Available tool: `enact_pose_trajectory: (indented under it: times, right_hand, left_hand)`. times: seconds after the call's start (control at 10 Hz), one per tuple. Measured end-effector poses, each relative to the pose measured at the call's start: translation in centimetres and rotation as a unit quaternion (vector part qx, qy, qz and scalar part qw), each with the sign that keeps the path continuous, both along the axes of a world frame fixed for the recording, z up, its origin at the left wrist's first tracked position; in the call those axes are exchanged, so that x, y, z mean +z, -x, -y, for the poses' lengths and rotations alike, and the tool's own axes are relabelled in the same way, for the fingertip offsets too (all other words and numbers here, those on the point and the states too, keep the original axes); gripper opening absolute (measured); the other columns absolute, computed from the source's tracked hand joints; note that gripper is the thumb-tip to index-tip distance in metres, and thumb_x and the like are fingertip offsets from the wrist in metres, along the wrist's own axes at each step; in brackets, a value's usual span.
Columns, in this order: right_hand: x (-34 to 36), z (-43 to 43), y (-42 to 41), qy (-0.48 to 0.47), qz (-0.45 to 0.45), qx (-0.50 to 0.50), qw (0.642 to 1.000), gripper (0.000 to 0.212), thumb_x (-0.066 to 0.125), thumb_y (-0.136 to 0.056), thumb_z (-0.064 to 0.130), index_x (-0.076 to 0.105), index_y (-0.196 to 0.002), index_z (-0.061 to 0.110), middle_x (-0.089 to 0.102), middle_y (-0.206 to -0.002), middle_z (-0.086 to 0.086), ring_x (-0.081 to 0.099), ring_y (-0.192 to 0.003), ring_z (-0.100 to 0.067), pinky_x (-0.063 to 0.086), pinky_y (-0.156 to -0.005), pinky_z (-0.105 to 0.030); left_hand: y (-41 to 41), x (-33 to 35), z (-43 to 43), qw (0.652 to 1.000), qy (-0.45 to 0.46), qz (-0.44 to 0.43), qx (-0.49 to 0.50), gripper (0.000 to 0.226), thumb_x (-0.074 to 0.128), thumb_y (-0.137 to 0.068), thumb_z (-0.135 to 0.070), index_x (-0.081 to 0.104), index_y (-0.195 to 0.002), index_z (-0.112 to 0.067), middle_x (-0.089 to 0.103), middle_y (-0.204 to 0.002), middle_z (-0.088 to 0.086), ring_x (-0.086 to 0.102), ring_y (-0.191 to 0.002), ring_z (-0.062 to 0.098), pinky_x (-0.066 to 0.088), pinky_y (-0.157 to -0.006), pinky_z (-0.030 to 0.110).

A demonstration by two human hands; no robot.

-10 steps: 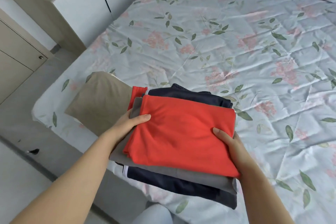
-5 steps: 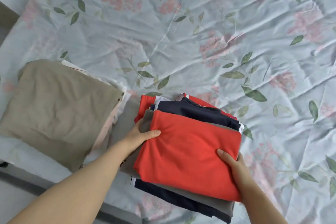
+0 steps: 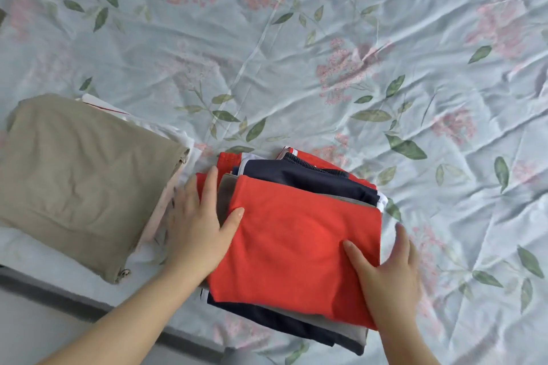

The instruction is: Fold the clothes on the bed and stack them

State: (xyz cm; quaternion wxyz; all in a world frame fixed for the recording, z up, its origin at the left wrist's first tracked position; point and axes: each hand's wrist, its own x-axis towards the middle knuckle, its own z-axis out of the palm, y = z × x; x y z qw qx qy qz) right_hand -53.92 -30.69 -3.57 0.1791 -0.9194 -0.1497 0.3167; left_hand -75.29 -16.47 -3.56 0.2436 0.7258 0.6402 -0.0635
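A stack of folded clothes (image 3: 296,240) lies on the bed (image 3: 296,53) near its front edge: a red garment on top, grey and navy layers under it, more red and white at the back. My left hand (image 3: 198,225) rests flat against the stack's left side, fingers straight, thumb on the red cloth. My right hand (image 3: 388,272) lies on the stack's right front corner with fingers spread. A second folded pile (image 3: 77,175), beige on top with white and pale pink edges below, sits just left of the stack.
The floral sheet stretches wrinkled behind and to the right of the stacks. The bed's front edge (image 3: 89,299) runs along the lower left, with grey floor beyond it.
The stack came down from being carried onto the bed beside the beige pile. Both hands have loosened from gripping its sides to lying flat with straight fingers.
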Motion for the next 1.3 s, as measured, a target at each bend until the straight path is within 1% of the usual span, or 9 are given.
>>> enact_pose_trajectory:
  times: [0.1,0.2,0.5,0.8,0.9,1.0,1.1,1.2,1.3]
  right_hand:
    - [1.5,0.6,3.3,-0.085,0.206,0.157,0.962,0.062,0.047,-0.077,0.054,0.043,-0.133,0.029,0.044,-0.144,-0.009,0.033,-0.131,-0.027,0.020,-0.105,-0.043]
    - [-0.7,3.1,6.7,-0.107,0.227,0.273,0.929,0.047,0.030,-0.093,0.053,0.046,-0.131,0.030,0.047,-0.141,-0.005,0.038,-0.129,-0.029,0.028,-0.102,-0.049]
    - [-6.4,5.3,8.0,-0.043,0.251,0.319,0.913,0.055,0.012,-0.096,0.054,0.038,-0.136,0.026,0.034,-0.144,-0.009,0.031,-0.132,-0.037,0.026,-0.101,-0.057]
    - [-3.4,4.3,7.5,0.014,0.186,0.333,0.924,0.057,0.035,-0.083,0.049,0.039,-0.137,0.029,0.050,-0.141,-0.009,0.033,-0.132,-0.032,0.026,-0.098,-0.053]
    - [-0.6,4.6,7.4,0.057,0.155,0.368,0.915,0.061,0.029,-0.086,0.049,0.038,-0.143,0.028,0.040,-0.148,-0.006,0.034,-0.137,-0.034,0.031,-0.102,-0.058]
    - [2.0,5.5,6.8,0.087,0.110,0.410,0.901,0.060,0.031,-0.095,0.043,0.009,-0.150,0.032,0.008,-0.159,0.000,0.008,-0.145,-0.029,0.011,-0.113,-0.054]
    - [5.8,6.0,7.0,0.077,0.098,0.414,0.902,0.060,0.035,-0.096,0.038,0.008,-0.149,0.033,0.006,-0.159,-0.001,0.009,-0.144,-0.027,0.008,-0.114,-0.052]
    - [9.3,6.4,7.7,0.053,0.098,0.435,0.894,0.060,0.035,-0.096,0.036,0.008,-0.150,0.032,0.009,-0.158,-0.003,0.011,-0.143,-0.028,0.007,-0.115,-0.052]
    - [11.6,6.8,8.1,0.016,0.127,0.455,0.881,0.062,0.038,-0.095,0.034,0.009,-0.150,0.032,0.010,-0.158,-0.002,0.013,-0.142,-0.027,0.008,-0.115,-0.052]
  left_hand:
    - [-2.0,1.4,4.7,0.983,-0.109,0.088,-0.117,0.055,0.021,-0.096,-0.054,0.029,-0.143,-0.027,0.035,-0.150,0.007,0.024,-0.140,0.032,0.022,-0.109,0.053]
    - [-1.4,-0.9,8.4,0.962,-0.127,0.052,-0.236,0.051,0.017,-0.098,-0.050,0.038,-0.139,-0.029,0.040,-0.147,0.004,0.027,-0.139,0.031,0.021,-0.107,0.057]
    - [-0.1,-6.2,9.8,0.929,-0.210,-0.018,-0.304,0.057,0.041,-0.084,-0.044,0.037,-0.138,-0.027,0.033,-0.145,0.007,0.030,-0.133,0.037,0.024,-0.105,0.061]
    - [-0.9,-3.2,9.7,0.953,-0.141,-0.036,-0.266,0.051,0.035,-0.090,-0.044,0.036,-0.139,-0.029,0.040,-0.146,0.004,0.034,-0.135,0.033,0.027,-0.107,0.059]
    - [-0.9,-0.9,10.2,0.958,-0.073,-0.069,-0.270,0.052,0.034,-0.088,-0.046,0.049,-0.134,-0.027,0.051,-0.139,0.005,0.046,-0.129,0.034,0.038,-0.100,0.060]
    - [-0.7,2.2,11.1,0.956,-0.050,-0.090,-0.274,0.053,0.035,-0.086,-0.047,0.055,-0.131,-0.029,0.053,-0.138,0.004,0.048,-0.129,0.032,0.040,-0.098,0.059]
    - [-0.4,5.0,12.0,0.954,-0.072,-0.083,-0.280,0.055,0.034,-0.097,-0.045,0.019,-0.149,-0.034,0.013,-0.159,-0.002,0.005,-0.147,0.026,0.004,-0.115,0.054]
    - [-0.1,8.7,12.6,0.952,-0.108,-0.093,-0.269,0.060,0.029,-0.099,-0.047,0.001,-0.151,-0.035,-0.004,-0.160,-0.005,-0.013,-0.146,0.021,-0.008,-0.115,0.048]
    - [0.3,11.3,13.5,0.951,-0.124,-0.089,-0.270,0.061,0.030,-0.098,-0.048,0.002,-0.151,-0.035,-0.003,-0.160,-0.004,-0.012,-0.146,0.021,-0.007,-0.116,0.048]
